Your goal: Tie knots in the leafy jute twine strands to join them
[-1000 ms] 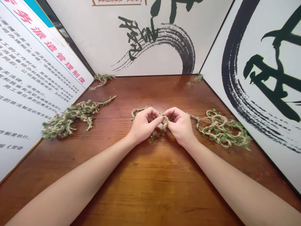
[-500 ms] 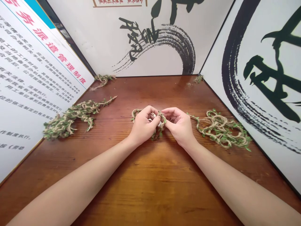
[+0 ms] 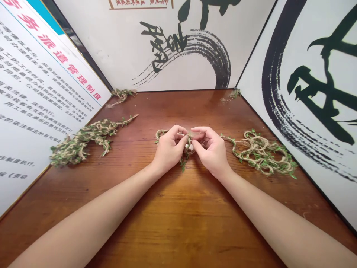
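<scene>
A jute twine vine with small green leaves point(image 3: 187, 146) is gathered into a small loop between my hands, above the wooden table point(image 3: 178, 219). My left hand point(image 3: 169, 149) grips the loop's left side, with a short leafy end hanging below it. My right hand point(image 3: 210, 150) pinches the twine from the right, and its strand runs across to a loose coil of the same vine point(image 3: 262, 155). Part of the loop is hidden by my fingers.
A longer leafy twine bundle point(image 3: 89, 139) lies at the left. Small scraps of vine point(image 3: 121, 96) sit at the far wall, with another point(image 3: 234, 93) in the far right corner. Printed boards point(image 3: 47, 82) and calligraphy panels point(image 3: 312, 89) wall the table.
My hands have drawn slightly closer around the loop, and my fingers have shifted on the twine. The loop looks tighter and smaller. The surrounding vine bundles have not moved.
</scene>
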`<state>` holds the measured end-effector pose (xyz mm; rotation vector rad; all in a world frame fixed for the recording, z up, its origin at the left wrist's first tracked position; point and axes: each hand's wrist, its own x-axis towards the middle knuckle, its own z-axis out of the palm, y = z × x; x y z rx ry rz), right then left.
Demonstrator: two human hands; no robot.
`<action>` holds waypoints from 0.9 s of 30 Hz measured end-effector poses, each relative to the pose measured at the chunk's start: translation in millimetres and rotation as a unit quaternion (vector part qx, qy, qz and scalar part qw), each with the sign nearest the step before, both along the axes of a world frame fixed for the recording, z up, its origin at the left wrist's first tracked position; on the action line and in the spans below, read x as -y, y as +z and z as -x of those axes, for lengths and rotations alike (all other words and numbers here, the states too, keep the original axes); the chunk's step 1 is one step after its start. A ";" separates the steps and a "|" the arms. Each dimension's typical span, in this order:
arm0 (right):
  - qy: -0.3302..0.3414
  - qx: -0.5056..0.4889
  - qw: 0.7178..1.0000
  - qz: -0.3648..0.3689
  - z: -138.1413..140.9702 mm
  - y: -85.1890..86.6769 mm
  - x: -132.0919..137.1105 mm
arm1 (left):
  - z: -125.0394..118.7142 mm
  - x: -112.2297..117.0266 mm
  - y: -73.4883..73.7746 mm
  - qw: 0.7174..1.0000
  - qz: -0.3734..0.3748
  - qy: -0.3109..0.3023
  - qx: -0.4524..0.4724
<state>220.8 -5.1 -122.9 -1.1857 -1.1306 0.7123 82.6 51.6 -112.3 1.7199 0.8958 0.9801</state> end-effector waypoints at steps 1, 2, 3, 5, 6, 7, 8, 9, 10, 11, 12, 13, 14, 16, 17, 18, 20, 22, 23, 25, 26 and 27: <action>0.004 -0.019 1.000 0.003 -0.5 0.2 -0.6 | 0.0 0.0 0.4 1.000 0.001 -0.003 0.000; 0.011 -0.042 0.999 0.009 -1.2 0.1 -1.5 | 0.0 0.0 0.8 1.000 0.000 -0.006 0.001; 0.022 -0.064 0.998 0.016 -2.1 -0.2 -2.6 | -0.3 0.1 1.2 1.000 -0.002 -0.008 0.004; 0.049 -0.088 0.994 0.029 -3.9 -1.6 -4.9 | -0.9 0.0 2.0 1.000 -0.003 -0.015 0.012; 0.061 -0.090 0.994 0.032 -4.7 -2.3 -5.9 | -1.1 -0.1 2.2 1.000 -0.002 -0.018 0.017; 0.069 -0.089 0.993 0.034 -5.4 -3.0 -6.5 | -1.4 -0.5 2.3 0.999 0.001 -0.022 0.024; 0.074 -0.088 0.993 0.035 -5.8 -3.4 -6.9 | -1.5 -0.9 2.2 0.999 0.004 -0.025 0.031; 0.075 -0.089 0.993 0.035 -6.0 -3.6 -6.9 | -1.5 -1.4 1.9 0.999 0.008 -0.026 0.037; 0.075 -0.091 0.992 0.037 -6.0 -3.4 -6.7 | -1.4 -1.9 1.6 0.999 0.012 -0.027 0.043; 0.075 -0.093 0.992 0.038 -5.9 -3.0 -6.3 | -1.3 -2.4 1.2 0.998 0.016 -0.027 0.047; 0.075 -0.095 0.992 0.039 -5.7 -2.3 -5.9 | -1.1 -2.8 0.7 0.998 0.019 -0.029 0.051; 0.075 -0.096 0.992 0.037 -5.5 -1.5 -5.5 | -0.9 -3.0 0.4 0.998 0.021 -0.031 0.053; 0.075 -0.097 0.992 0.035 -5.2 -0.6 -5.2 | -0.6 -2.9 0.1 0.998 0.023 -0.035 0.055; 0.075 -0.101 0.992 0.032 -4.9 1.2 -4.8 | -0.3 -2.2 0.0 0.997 0.028 -0.042 0.057; 0.075 -0.102 0.991 0.032 -4.7 2.0 -4.8 | -0.1 -1.5 0.1 0.997 0.032 -0.044 0.057; 0.074 -0.103 0.991 0.032 -4.7 2.6 -4.8 | 0.0 -0.8 0.3 0.997 0.035 -0.046 0.057; 0.073 -0.106 0.991 0.038 -4.8 3.3 -5.3 | 0.3 0.7 0.9 0.996 0.038 -0.048 0.059; 0.069 -0.115 0.990 0.045 -5.2 2.9 -6.1 | 0.5 2.1 1.4 0.996 0.033 -0.053 0.063; 0.066 -0.122 0.989 0.051 -5.5 2.4 -6.7 | 0.6 2.8 1.6 0.996 0.028 -0.057 0.065; 0.058 -0.139 0.986 0.064 -6.0 1.4 -8.0 | 0.7 3.8 1.9 0.996 0.014 -0.066 0.066; 0.055 -0.146 0.985 0.070 -6.2 1.1 -8.4 | 0.7 4.3 2.0 0.995 0.006 -0.070 0.064; 0.053 -0.150 0.985 0.073 -6.2 1.1 -8.5 | 0.7 4.6 2.0 0.995 0.000 -0.073 0.062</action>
